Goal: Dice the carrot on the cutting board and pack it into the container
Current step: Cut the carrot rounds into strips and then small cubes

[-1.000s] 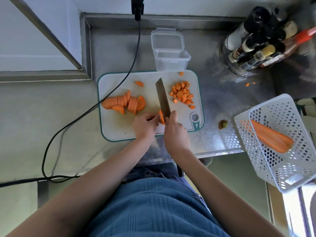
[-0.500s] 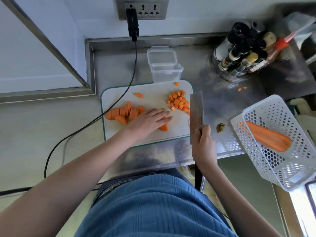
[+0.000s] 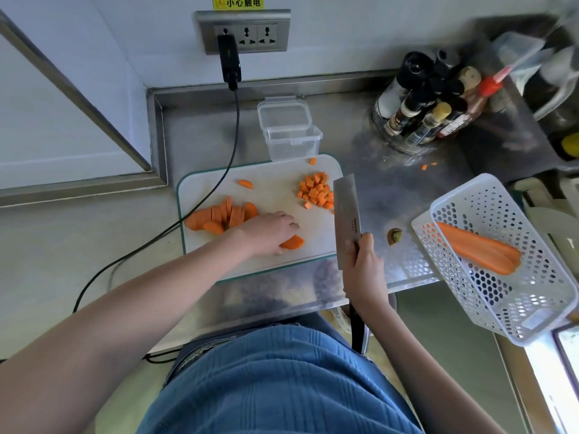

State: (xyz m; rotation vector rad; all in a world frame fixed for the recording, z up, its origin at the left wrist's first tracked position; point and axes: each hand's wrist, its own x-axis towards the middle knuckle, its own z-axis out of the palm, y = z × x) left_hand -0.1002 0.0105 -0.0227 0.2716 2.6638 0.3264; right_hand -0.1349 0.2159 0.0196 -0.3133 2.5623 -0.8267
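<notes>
A white cutting board (image 3: 275,195) lies on the steel counter. A row of carrot slices (image 3: 219,216) sits at its left, a pile of diced carrot (image 3: 316,192) at its right. My left hand (image 3: 269,231) rests palm down on the board, fingers curled over a carrot piece (image 3: 293,242). My right hand (image 3: 363,267) grips a cleaver (image 3: 346,214) held up off the board's right edge, blade pointing away. The clear container (image 3: 289,140) stands empty and open behind the board.
A black cable (image 3: 200,208) runs from the wall socket across the board's left corner. Sauce bottles (image 3: 429,111) stand at the back right. A white perforated basket (image 3: 501,277) with a whole carrot (image 3: 476,249) overhangs the counter's right edge. A carrot stub (image 3: 395,236) lies beside the board.
My right hand lifted the cleaver off the board and swung it to the right. My left hand opened from pinching the piece and moved left over the board. The view tilted upward.
</notes>
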